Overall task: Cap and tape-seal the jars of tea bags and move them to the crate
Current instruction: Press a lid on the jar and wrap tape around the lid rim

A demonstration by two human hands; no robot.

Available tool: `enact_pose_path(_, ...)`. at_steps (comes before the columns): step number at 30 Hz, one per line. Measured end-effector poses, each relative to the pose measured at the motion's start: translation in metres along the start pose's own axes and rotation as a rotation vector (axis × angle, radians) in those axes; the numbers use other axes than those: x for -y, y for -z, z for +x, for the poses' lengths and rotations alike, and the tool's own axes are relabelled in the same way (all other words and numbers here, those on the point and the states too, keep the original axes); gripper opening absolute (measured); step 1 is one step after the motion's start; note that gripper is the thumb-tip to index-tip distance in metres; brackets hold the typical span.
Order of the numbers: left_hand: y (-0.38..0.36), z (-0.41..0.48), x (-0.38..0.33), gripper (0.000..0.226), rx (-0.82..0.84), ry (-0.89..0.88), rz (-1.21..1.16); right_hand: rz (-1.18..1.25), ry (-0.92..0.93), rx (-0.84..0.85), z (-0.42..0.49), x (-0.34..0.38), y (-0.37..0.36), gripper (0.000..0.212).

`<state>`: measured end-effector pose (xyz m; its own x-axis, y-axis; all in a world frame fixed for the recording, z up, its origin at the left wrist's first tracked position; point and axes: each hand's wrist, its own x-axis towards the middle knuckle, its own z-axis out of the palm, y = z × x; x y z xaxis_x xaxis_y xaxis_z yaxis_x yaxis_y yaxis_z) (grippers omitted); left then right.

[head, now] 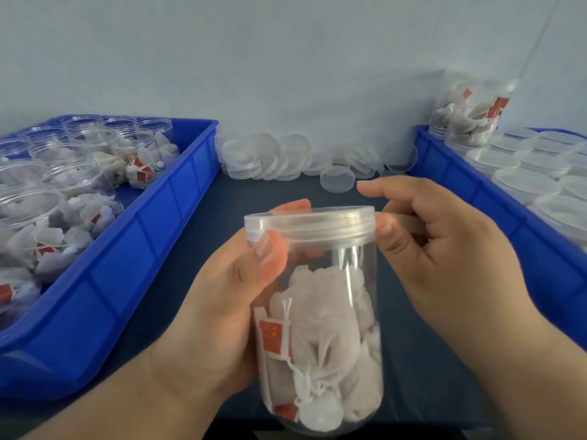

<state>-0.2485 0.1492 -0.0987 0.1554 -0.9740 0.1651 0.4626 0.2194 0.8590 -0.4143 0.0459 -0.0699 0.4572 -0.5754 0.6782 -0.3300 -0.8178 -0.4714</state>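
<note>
Head view: dark worktop, pale wall behind. Left crate, blue, holds open jars of tea bags. Right crate, blue, holds capped jars, with a stacked jar on top at the far corner. Loose lids piled along the wall between them.

We hold the jar over the worktop, near upright, long axis vertical, lid on top, base toward us. Left hand wraps it from the left, thumb on the front just under the lid. Right hand sits just right of the lid, thumb at the rim, fingers curled on a pale tape strip running off the lid's edge.
</note>
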Motion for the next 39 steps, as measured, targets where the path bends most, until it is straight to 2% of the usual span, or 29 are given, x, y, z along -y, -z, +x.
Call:
enact_pose_path(2, 0.003, 0.001, 0.002, 0.093, -0.030, -0.021, 0.009, -0.041, 0.012, -0.038, 0.000, -0.001, 0.000, 0.037)
enact_pose_path(4, 0.003, 0.003, 0.003, 0.068, -0.032, -0.091, 0.138, -0.100, 0.032, -0.071, 0.000, -0.001, 0.001, 0.039)
enact_pose_path(5, 0.000, 0.004, 0.003, 0.062, -0.006, -0.118, 0.211, -0.143, 0.049, -0.081, -0.001, 0.000, 0.002, 0.039)
enact_pose_path(7, -0.004, 0.006, 0.004, 0.065, -0.010, -0.136, 0.290, -0.242, 0.109, -0.104, -0.002, 0.003, 0.001, 0.038)
enact_pose_path(9, -0.004, 0.008, 0.004, 0.056, -0.049, -0.129, 0.313, -0.306, 0.169, -0.112, -0.005, 0.006, -0.001, 0.036)
enact_pose_path(11, -0.001, 0.009, 0.006, 0.061, -0.128, -0.085, 0.307, -0.275, 0.162, -0.064, -0.005, 0.008, 0.004, 0.033)
enact_pose_path(15, 0.006, 0.007, 0.008, 0.083, -0.264, -0.019, 0.156, 0.025, -0.001, 0.132, 0.005, 0.004, 0.024, 0.031)
enact_pose_path(18, 0.004, 0.007, 0.008, 0.096, -0.319, 0.029, 0.075, 0.177, 0.006, 0.184, 0.011, -0.004, 0.032, 0.030)
enact_pose_path(21, 0.002, 0.006, 0.008, 0.074, -0.311, 0.052, 0.069, 0.245, 0.025, 0.168, 0.011, -0.009, 0.034, 0.027)
enact_pose_path(22, 0.001, 0.006, 0.008, 0.076, -0.321, 0.060, 0.060, 0.259, 0.021, 0.156, 0.011, -0.010, 0.034, 0.027)
enact_pose_path(25, -0.002, 0.004, 0.008, 0.115, -0.309, 0.049, -0.003, 0.232, 0.000, 0.118, 0.009, -0.011, 0.029, 0.029)
enact_pose_path(26, -0.004, 0.003, 0.007, 0.120, -0.275, 0.040, -0.034, 0.212, -0.005, 0.109, 0.009, -0.010, 0.026, 0.029)
enact_pose_path(30, -0.008, 0.002, 0.004, 0.113, -0.137, 0.021, -0.104, 0.172, -0.032, 0.095, 0.006, -0.008, 0.016, 0.029)
enact_pose_path(34, -0.005, 0.002, 0.001, 0.094, -0.035, -0.004, -0.069, 0.076, -0.032, 0.112, 0.008, -0.004, 0.014, 0.040)
enact_pose_path(37, 0.000, 0.000, 0.001, 0.106, -0.037, 0.027, -0.079, 0.049, -0.030, 0.146, 0.010, -0.002, 0.014, 0.047)
enact_pose_path(39, 0.002, 0.000, 0.002, 0.105, -0.031, 0.028, -0.054, 0.018, -0.008, 0.161, 0.009, -0.001, 0.014, 0.050)
